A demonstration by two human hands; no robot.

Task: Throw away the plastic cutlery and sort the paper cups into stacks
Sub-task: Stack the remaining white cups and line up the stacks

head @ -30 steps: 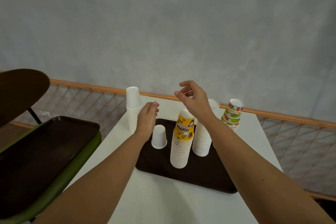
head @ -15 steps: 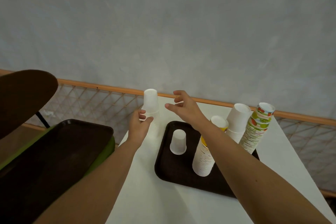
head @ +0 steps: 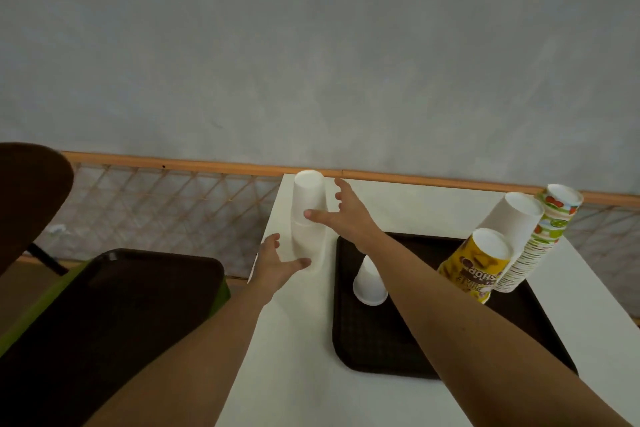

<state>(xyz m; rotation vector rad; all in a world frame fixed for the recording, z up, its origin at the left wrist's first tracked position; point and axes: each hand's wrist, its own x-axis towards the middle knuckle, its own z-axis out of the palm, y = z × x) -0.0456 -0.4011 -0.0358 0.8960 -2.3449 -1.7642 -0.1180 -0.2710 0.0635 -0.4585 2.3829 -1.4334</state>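
Observation:
A tall stack of small white cups [head: 309,204] stands upside down on the white table [head: 304,340], left of the dark tray [head: 377,350]. My left hand [head: 275,262] is open at the stack's base, thumb near it. My right hand [head: 346,215] is open around the stack's upper half, thumb touching its front. A single small white cup [head: 367,282] sits upside down on the tray, partly behind my right forearm. At the tray's right end stand a yellow printed stack [head: 479,263], a larger white stack [head: 512,218] and a fruit-patterned stack [head: 543,236]. No cutlery is visible.
A second dark tray [head: 114,308] rests on a green chair seat at the left, its brown backrest [head: 27,191] beyond. A wooden rail with netting [head: 166,198] runs behind the table below a grey wall. The table's left edge lies close to the white stack.
The view has swung left and down. My right hand moved left from the tray's stacks to the small white stack. My left hand slid down to the stack's base and opened.

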